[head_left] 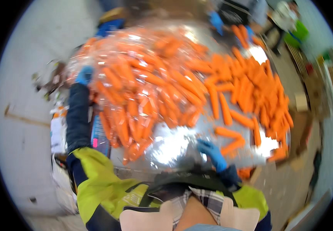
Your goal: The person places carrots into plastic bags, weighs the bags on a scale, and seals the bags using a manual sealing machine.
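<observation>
Carrots close by [228, 133]: two loose ones lie on the table near its front edge, just right of the right hand.
Right hand [212, 152]: it has a blue glove and is over the front of the table. Its fingers look spread and a bit bent.
Table [201, 133]: shiny metal, with small orange bits on it.
Clear bags [143, 88]: a big pile on the left and middle, full of carrots.
Left hand [85, 75]: blue glove too, well apart from the right hand, at the left edge of the bags. It is blurry, so I cannot tell if it grips.
Loose heap [247, 88]: many bare carrots on the right side.
Other person [233, 13]: across the table, with blue gloves [215, 22] near the heap's far end.
Green bin [299, 34]: far back, on the right.
</observation>
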A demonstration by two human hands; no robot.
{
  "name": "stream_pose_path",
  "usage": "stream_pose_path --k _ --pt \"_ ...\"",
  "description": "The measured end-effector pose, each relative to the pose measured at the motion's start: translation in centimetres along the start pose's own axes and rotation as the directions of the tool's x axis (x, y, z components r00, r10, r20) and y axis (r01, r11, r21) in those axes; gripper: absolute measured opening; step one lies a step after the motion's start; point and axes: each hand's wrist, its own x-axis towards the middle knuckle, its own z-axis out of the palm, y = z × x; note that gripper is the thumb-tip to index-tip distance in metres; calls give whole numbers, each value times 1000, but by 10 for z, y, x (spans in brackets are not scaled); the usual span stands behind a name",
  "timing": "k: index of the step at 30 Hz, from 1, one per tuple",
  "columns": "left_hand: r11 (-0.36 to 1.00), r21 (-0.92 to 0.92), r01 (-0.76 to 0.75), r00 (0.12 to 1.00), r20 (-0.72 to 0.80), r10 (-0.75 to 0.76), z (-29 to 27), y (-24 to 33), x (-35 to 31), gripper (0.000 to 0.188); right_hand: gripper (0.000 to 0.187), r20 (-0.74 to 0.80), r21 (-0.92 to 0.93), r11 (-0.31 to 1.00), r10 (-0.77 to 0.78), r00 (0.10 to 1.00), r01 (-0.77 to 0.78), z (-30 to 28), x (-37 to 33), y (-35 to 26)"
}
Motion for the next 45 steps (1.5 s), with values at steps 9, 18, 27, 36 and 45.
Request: stream_pose_path --k 9,18,27,36,45 --pt "-538 -838 96 351 534 -769 -189 -17 -70 27 36 -480 -171 980 -170 861 98 -107 -89 35" --pt "-737 -676 -5 998 40 -43 -558 219 -92 31 51 -214 -945 320 -768 603 72 -210 -50 -49" --pt "-120 -874 -471 878 -452 -158 -629 330 -14 32 60 125 -992 -42 -530 838 121 -265 38 -83" --pt "-3 -845 -534 837 -529 -139 -677 310 -22 43 51 -327 13 988 -138 935 151 -266 -56 -84" --pt "88 -636 -767 640 -748 174 -711 351 31 51 53 -73 596 791 -118 990 138 -242 -71 -84"
